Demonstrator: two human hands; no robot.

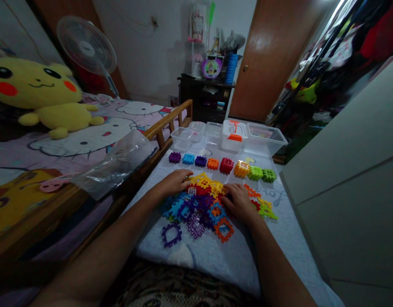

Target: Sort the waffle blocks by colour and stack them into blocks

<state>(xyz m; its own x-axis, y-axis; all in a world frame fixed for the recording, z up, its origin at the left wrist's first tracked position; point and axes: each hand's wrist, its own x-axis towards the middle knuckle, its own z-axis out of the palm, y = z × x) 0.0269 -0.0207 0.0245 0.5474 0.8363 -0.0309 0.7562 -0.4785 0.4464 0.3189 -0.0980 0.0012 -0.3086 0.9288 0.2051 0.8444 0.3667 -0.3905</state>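
A heap of interlocking plastic building pieces [196,204] in purple, blue, orange and red lies in front of me. Yellow building pieces [204,181] rest along its far side. At the heap's left end, my left hand [175,181] has its fingers closed at the edge of the yellow pieces. On the opposite side my right hand [239,199] curls its fingers onto the yellow pieces' right end. A purple square frame [171,234] and an orange square frame [223,230] lie nearest me. Beyond my right hand are some lime-green pieces [267,209].
Behind the heap runs a row of colour-sorted stacks, including a red stack [226,165] and a green stack [269,175]. Clear plastic boxes [267,138] line the table's far end. A wooden bed rail [164,132] borders the left, a white cabinet [350,170] the right.
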